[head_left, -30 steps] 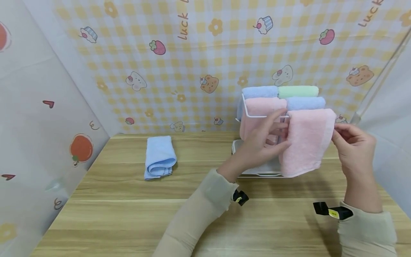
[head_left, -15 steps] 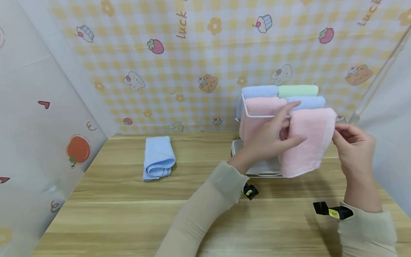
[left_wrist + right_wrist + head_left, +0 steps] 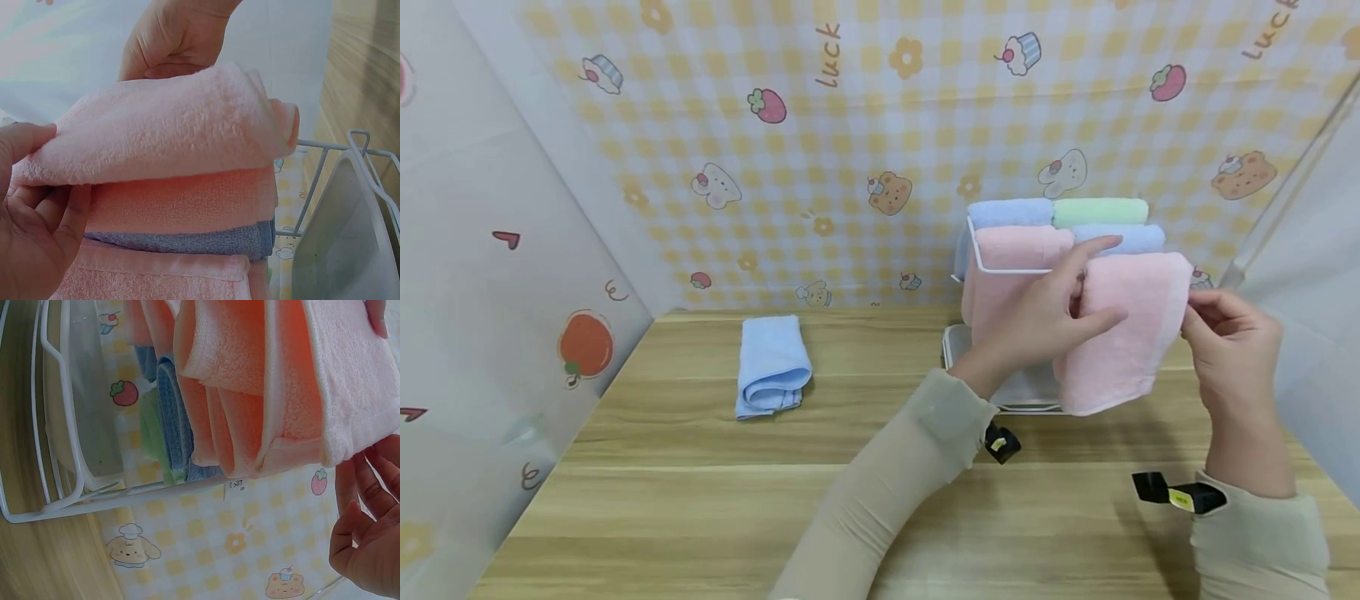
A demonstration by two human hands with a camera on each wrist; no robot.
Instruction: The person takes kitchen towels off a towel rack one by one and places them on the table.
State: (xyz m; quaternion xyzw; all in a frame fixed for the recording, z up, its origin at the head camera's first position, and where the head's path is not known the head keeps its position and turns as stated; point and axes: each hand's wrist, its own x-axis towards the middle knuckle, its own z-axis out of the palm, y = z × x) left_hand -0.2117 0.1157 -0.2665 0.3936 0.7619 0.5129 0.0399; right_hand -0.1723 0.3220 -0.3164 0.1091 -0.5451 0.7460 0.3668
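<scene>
A pink towel (image 3: pixel 1123 333) hangs folded over the front bar of a white wire rack (image 3: pixel 1011 271). My left hand (image 3: pixel 1037 321) holds its left edge, thumb across the front and some fingers behind, as the left wrist view shows with the towel's upper fold (image 3: pixel 156 131). At the opposite edge my right hand (image 3: pixel 1232 342) pinches the pale border with curled fingers. In the right wrist view the towel's layers (image 3: pixel 350 375) hang apart, and the right hand's fingertips (image 3: pixel 369 472) meet the lower corner. Behind hangs a second pink towel (image 3: pixel 1018 246), partly covered by my left arm.
Farther back on the rack hang a blue towel (image 3: pixel 1009 212), a green towel (image 3: pixel 1101 211) and another blue towel (image 3: pixel 1138 239). A white tray (image 3: pixel 344 231) sits in the rack's base. A folded light-blue cloth (image 3: pixel 771 367) lies on the wooden table (image 3: pixel 700 500).
My left hand has moved right, its thumb now farther across the front of the pink towel. The right hand keeps its pinch in nearly the same place.
</scene>
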